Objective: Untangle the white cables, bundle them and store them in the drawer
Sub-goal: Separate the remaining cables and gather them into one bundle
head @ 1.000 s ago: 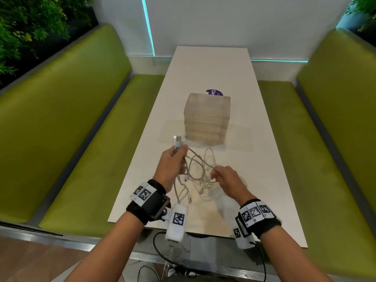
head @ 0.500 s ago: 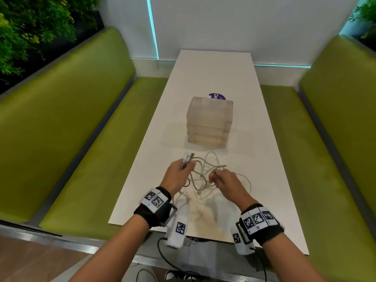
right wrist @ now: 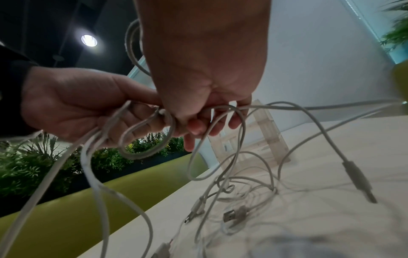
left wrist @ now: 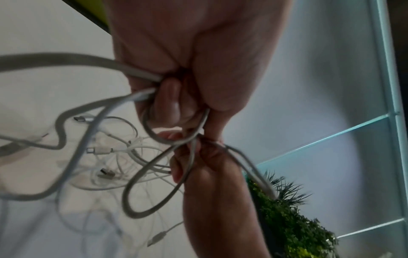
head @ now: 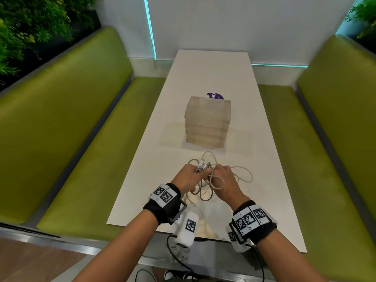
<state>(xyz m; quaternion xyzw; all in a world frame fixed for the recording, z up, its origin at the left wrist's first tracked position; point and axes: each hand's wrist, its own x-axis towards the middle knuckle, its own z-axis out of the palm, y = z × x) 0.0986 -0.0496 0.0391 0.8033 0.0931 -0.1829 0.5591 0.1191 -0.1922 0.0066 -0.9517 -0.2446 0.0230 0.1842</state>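
Observation:
A tangle of white cables (head: 215,180) hangs between both hands just above the white table (head: 264,180), near its front end. My left hand (head: 190,177) grips a bunch of cable strands with plug ends sticking out past the fingers. My right hand (head: 223,178) pinches a cable loop close beside the left one; the two hands almost touch. In the left wrist view, curled fingers (left wrist: 167,97) clamp the cables (left wrist: 141,167). In the right wrist view, loops (right wrist: 143,139) run through both hands and loose plugs (right wrist: 234,214) lie on the table. The translucent drawer unit (head: 207,123) stands behind, its drawers closed.
A purple round sticker (head: 214,96) lies on the table behind the drawer unit. Green padded benches (head: 81,129) flank the table on both sides. A white wall closes the far end, and plants (head: 30,27) stand behind the left bench.
My left hand has come down and toward the right hand with its plug ends. The two hands have closed in on each other over the tangle.

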